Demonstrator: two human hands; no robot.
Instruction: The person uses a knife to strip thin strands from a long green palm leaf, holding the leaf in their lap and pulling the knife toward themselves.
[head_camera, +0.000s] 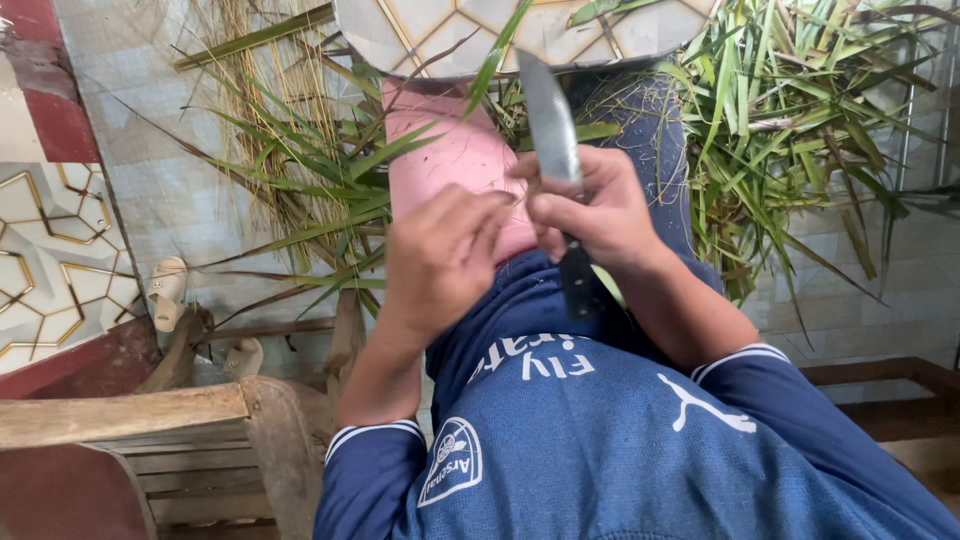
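My right hand (592, 208) grips a large knife (550, 130) by its dark handle, the grey blade pointing away from me over my lap. My left hand (440, 255) is curled close beside it, fingertips meeting the right hand near the blade's base; a thin pale strand seems pinched there, too small to be sure. Both hands rest above a pink cloth (455, 160) spread over my left thigh. I wear a blue jersey (600, 440) with white trim.
Long green leaves (790, 110) lie heaped on the tiled floor to the right, and dry yellow-green stalks (290, 130) to the left. A wooden bench (170, 420) stands at lower left, a pair of pale sandals (168, 292) beside it. A patterned round surface (500, 30) sits ahead.
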